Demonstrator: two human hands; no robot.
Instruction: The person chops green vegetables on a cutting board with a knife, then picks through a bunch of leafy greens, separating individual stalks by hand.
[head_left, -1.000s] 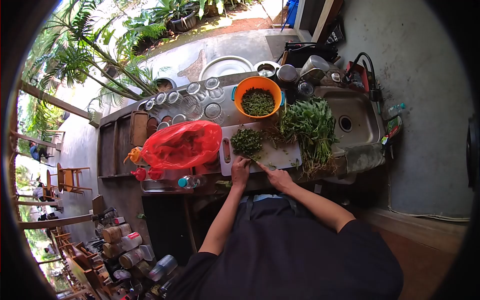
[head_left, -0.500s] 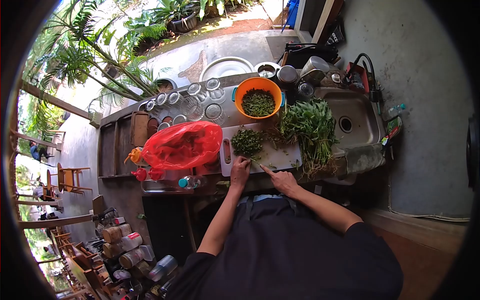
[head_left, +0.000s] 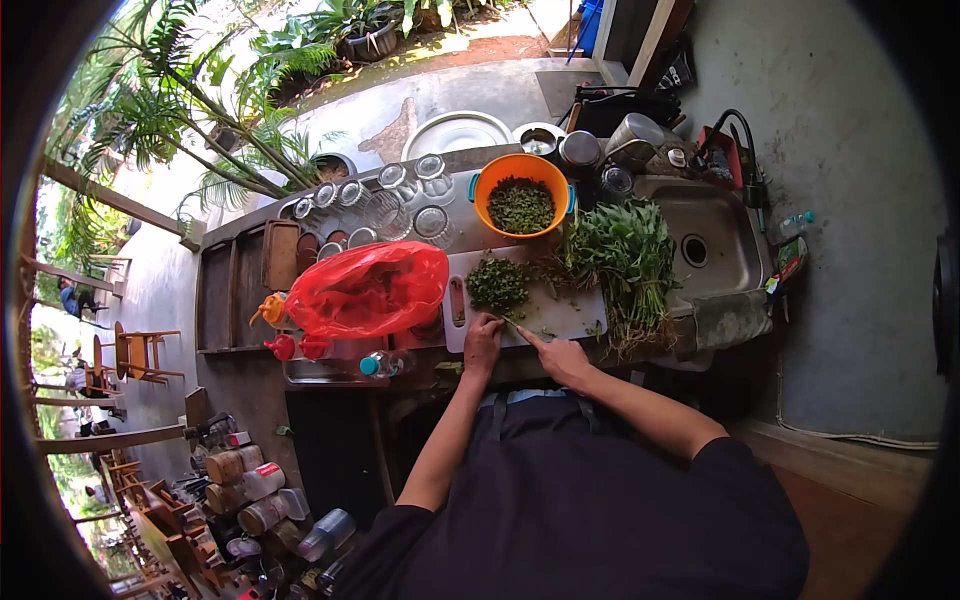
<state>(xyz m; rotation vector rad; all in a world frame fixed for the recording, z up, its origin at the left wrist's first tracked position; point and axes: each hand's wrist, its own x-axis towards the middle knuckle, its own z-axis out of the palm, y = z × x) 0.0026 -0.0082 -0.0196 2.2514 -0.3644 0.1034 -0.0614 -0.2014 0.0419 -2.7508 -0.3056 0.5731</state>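
Observation:
On a white cutting board (head_left: 582, 318), my left hand (head_left: 484, 340) is closed with its fingertips pressed together at the near edge; the bit of greens in them is too small to make out. My right hand (head_left: 560, 358) grips a knife (head_left: 519, 328), index finger stretched along it, with the tip close to my left fingers. Just beyond my left hand lies a heap of chopped greens (head_left: 498, 284). A bundle of leafy greens with roots (head_left: 625, 260) covers the board's right side. Behind the board stands an orange bowl (head_left: 482, 190) holding more chopped greens.
Left of the board a red plastic bag (head_left: 365, 290) lies near a bottle with a teal cap (head_left: 385, 364). Several glass jars (head_left: 432, 224) stand behind it. A metal sink (head_left: 735, 225) is at the right, with a cloth (head_left: 730, 316) on its front edge.
The whole view has shifted slightly. Both hands stay at almost the same place on the board, the knife still beside my left fingers.

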